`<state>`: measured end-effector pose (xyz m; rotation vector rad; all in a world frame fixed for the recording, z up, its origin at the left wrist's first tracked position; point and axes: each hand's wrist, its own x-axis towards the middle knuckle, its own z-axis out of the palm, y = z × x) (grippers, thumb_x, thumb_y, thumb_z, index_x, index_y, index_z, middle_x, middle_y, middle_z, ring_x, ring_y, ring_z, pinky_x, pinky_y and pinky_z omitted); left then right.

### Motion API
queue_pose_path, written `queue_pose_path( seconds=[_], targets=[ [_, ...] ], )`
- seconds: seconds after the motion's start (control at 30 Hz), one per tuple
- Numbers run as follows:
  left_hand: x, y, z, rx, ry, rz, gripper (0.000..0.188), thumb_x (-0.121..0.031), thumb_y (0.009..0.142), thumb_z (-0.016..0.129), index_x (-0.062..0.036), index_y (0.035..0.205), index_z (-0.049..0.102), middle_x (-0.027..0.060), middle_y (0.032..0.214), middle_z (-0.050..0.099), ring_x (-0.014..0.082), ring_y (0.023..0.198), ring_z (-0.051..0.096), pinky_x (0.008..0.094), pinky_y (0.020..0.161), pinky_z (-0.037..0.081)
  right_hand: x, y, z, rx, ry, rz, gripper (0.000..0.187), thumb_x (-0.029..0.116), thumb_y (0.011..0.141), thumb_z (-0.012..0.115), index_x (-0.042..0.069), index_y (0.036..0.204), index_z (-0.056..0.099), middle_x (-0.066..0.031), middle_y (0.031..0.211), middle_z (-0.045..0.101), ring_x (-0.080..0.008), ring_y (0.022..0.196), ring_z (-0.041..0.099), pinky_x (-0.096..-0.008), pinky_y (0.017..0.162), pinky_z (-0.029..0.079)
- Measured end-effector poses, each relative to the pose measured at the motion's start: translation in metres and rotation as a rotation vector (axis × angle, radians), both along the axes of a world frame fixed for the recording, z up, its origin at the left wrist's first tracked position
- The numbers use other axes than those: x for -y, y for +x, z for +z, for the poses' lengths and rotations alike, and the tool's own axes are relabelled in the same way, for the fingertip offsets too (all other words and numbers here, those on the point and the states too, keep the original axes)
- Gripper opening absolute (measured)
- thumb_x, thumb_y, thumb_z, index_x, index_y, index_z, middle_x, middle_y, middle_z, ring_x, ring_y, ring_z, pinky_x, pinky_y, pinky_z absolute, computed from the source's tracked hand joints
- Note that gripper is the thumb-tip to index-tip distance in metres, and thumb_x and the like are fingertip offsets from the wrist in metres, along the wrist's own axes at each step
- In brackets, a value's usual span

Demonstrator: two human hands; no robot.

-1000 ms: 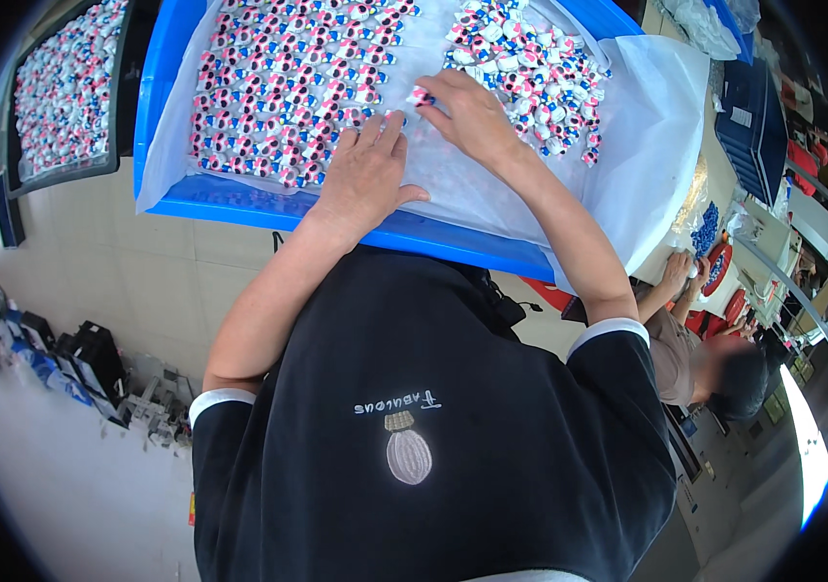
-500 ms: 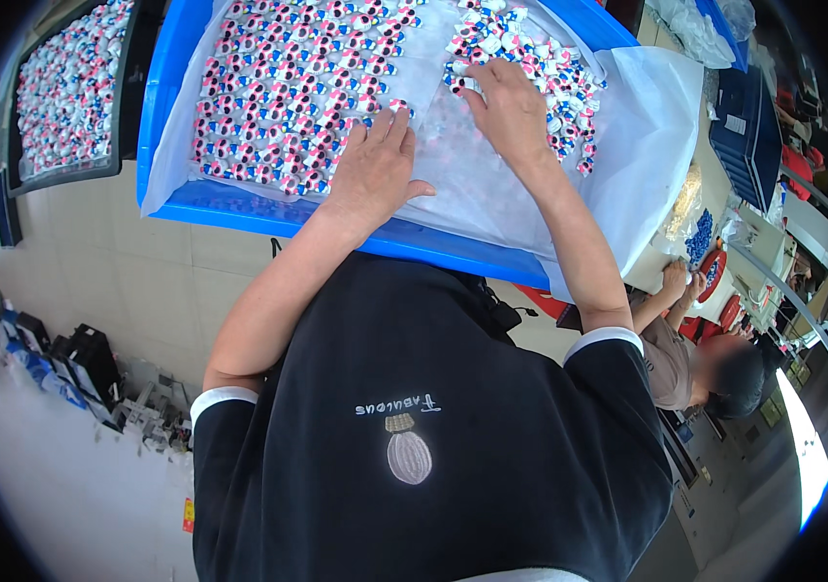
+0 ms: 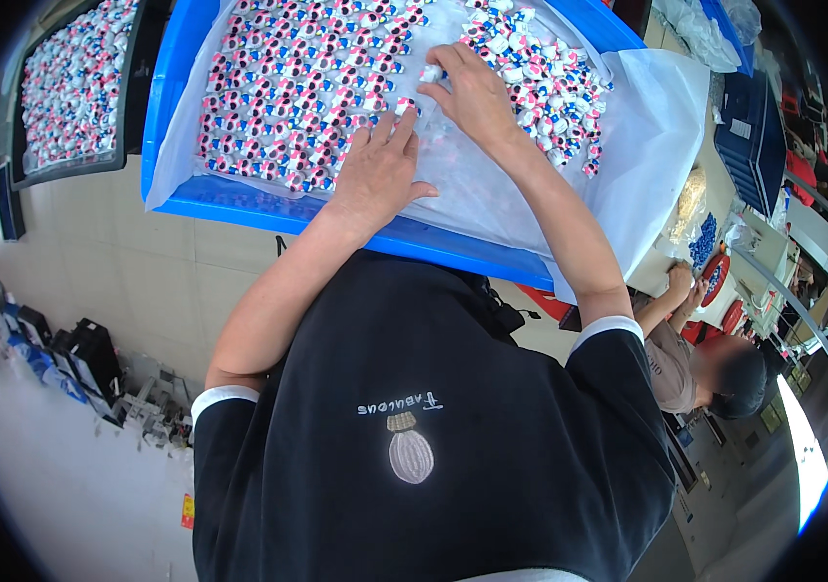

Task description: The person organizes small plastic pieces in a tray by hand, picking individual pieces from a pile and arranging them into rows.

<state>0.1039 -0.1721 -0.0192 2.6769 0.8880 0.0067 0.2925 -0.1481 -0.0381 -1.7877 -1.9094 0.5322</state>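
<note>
My left hand lies palm down with its fingers stretched, fingertips touching the right edge of the neat rows of small figurines. These are white, pink and blue with dark round patches. Between the thumb and fingers of my right hand is one small white figurine, held over the strip of white liner sheet beside the rows. To the right of that hand, more such figurines lie in a loose heap. Everything sits in a blue tray lined with the sheet.
A black tray full of similar pieces stands at the far left. Right of the blue tray are a dark blue crate and a bag of yellowish pieces. A co-worker works by a red round tray.
My right hand has moved left from the loose heap toward the rows, now with a figurine pinched in it. My left hand has stayed nearly in place.
</note>
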Motion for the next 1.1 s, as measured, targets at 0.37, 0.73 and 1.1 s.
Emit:
queue_pose_path(
  seconds=[0.37, 0.73, 1.1],
  targets=[
    [0.003, 0.002, 0.000, -0.026, 0.039, 0.014, 0.073, -0.054, 0.072, 0.069, 0.0031, 0.116, 0.062, 0.0127, 0.135, 0.048, 0.0280, 0.125, 0.042, 0.0398, 0.095, 0.038, -0.002, 0.004, -0.006, -0.063, 0.035, 0.005, 0.020, 0.012, 0.083, 0.066, 0.004, 0.101, 0.063, -0.0114, 0.099, 0.063, -0.0286, 0.083, 0.064, -0.0365, 0.072, 0.050],
    [0.002, 0.007, 0.002, -0.059, 0.001, 0.113, 0.078, -0.050, 0.074, 0.069, 0.0066, 0.125, 0.054, 0.0125, 0.135, 0.045, 0.0295, 0.128, 0.041, 0.0389, 0.092, 0.038, 0.003, 0.002, -0.011, -0.012, -0.117, 0.229, 0.021, 0.006, 0.079, 0.064, 0.003, 0.098, 0.058, -0.0101, 0.095, 0.064, -0.0289, 0.078, 0.062, -0.0376, 0.074, 0.050],
    [0.004, 0.009, -0.005, 0.000, 0.030, 0.102, 0.079, -0.048, 0.072, 0.071, 0.0075, 0.124, 0.052, 0.0113, 0.133, 0.044, 0.0292, 0.130, 0.037, 0.0391, 0.092, 0.038, 0.008, -0.004, -0.014, 0.027, -0.059, 0.173, 0.033, 0.004, 0.080, 0.063, 0.008, 0.112, 0.062, -0.0114, 0.099, 0.063, -0.0305, 0.087, 0.062, -0.0391, 0.077, 0.051]
  ],
)
